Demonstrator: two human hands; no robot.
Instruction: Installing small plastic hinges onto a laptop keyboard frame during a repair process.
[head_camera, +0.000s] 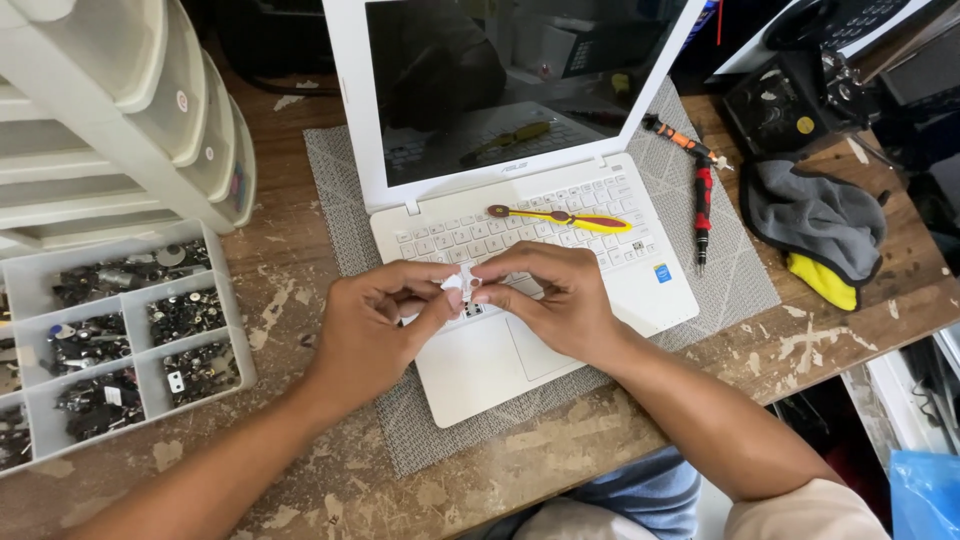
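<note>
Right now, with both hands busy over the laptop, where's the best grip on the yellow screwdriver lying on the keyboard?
Grip the yellow screwdriver at its thick yellow handle, right of the dark red middle band. It lies flat across the keyboard, nearly level, left end towards the screen hinge. Probably come from above and the right, fingers across the handle: the left hand and right hand sit just below it, the screen stands close behind.
</note>
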